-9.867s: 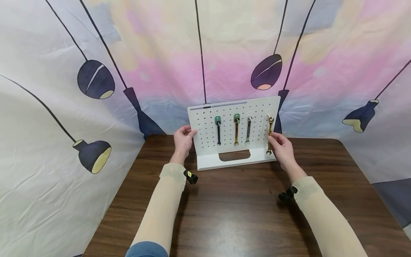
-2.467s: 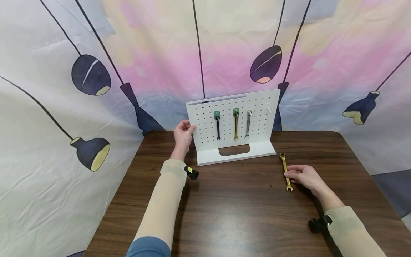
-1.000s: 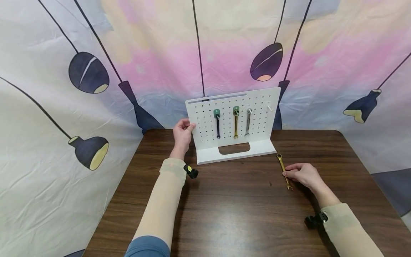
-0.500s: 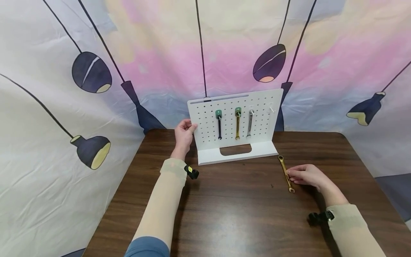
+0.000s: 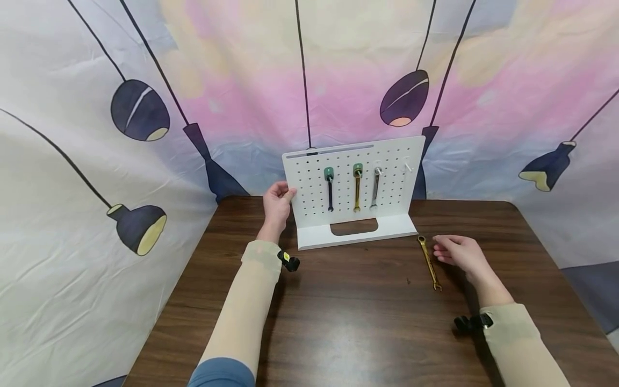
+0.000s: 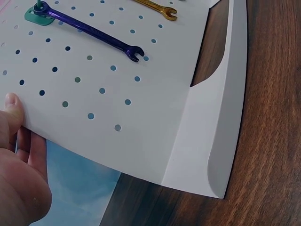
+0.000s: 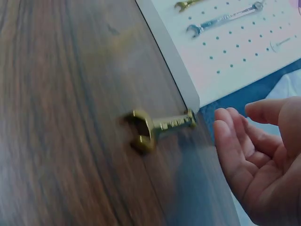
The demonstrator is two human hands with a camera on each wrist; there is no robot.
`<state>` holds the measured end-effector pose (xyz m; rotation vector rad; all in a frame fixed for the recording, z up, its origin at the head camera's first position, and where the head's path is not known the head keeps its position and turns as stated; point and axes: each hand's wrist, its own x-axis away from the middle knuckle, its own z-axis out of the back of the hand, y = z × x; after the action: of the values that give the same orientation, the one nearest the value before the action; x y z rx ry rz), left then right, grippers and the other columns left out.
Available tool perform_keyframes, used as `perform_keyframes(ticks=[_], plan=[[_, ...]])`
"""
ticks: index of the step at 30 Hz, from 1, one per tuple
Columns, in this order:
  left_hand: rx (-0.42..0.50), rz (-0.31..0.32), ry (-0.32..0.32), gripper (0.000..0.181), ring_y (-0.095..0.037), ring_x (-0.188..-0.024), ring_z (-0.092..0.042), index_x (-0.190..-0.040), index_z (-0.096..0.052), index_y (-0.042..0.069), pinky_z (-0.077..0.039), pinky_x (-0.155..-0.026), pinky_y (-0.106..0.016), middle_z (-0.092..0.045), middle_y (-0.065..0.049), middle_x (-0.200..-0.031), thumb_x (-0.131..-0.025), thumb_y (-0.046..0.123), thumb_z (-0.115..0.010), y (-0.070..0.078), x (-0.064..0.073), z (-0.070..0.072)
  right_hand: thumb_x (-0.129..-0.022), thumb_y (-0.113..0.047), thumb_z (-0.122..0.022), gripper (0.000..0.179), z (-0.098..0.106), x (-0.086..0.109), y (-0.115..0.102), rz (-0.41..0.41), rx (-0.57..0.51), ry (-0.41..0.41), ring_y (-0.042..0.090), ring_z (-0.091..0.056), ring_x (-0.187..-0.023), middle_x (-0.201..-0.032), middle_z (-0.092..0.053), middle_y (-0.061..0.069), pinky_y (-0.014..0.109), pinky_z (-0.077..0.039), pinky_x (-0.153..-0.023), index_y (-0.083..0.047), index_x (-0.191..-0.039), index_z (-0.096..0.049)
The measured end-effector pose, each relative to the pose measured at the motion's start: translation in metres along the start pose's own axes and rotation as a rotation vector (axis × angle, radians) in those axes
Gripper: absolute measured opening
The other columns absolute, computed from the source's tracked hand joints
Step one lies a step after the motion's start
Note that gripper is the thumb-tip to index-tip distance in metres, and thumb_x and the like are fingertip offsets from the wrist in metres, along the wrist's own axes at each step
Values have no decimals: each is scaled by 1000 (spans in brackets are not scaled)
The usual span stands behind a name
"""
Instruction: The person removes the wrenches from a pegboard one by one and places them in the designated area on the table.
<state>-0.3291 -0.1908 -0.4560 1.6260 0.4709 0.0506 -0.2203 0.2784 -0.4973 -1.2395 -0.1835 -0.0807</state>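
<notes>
In the head view a white pegboard stand point(image 5: 313, 237) stands at the back of the table. My left hand point(image 5: 276, 208) pinches its left edge, thumb in front and fingers behind, as the left wrist view shows. From its pegs hang a purple wrench point(image 6: 89, 30), a gold wrench point(image 5: 357, 194) and a silver wrench point(image 5: 375, 188). Another gold wrench point(image 5: 429, 263) lies on the table by the stand's front right corner, its open end towards me. Just right of it is my right hand point(image 5: 461, 253), apart from the wrench, fingers loosely bent and holding nothing.
At the board's right side a peg point(image 5: 408, 167) sticks out with no wrench on it. The brown wooden table point(image 5: 348, 312) extends in front. Behind it hangs a printed cloth point(image 5: 251, 80) with painted lamps.
My right hand gripped the gold wrench at the board's right peg, then held it at the table. Now it has let go and drawn slightly away. My left hand stays on the board.
</notes>
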Motion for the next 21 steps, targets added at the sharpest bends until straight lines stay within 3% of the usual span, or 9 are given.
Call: perform_keyframes(ticks=[10,21], plan=[[0,9,24,12,-10,-77,-59,-94,-71,6,-49,-69,-21,-61,2,-85,-96,-4,-78,-2,-2,1,-114,-30,-56,54,-24,-19,-8,54,-68,6,5,-71,-85,-105,-72,11,25,-61,-79,14,-144,-55],[0,-12,3,16,-9,-76,-59,-92,-68,8,-49,-69,-20,-62,2,-85,-96,-6,-76,-1,-2,-1,-112,-33,-60,55,-40,-24,-23,106,-48,-46,10,-72,-91,-111,-73,15,26,-60,-81,11,-145,-57]])
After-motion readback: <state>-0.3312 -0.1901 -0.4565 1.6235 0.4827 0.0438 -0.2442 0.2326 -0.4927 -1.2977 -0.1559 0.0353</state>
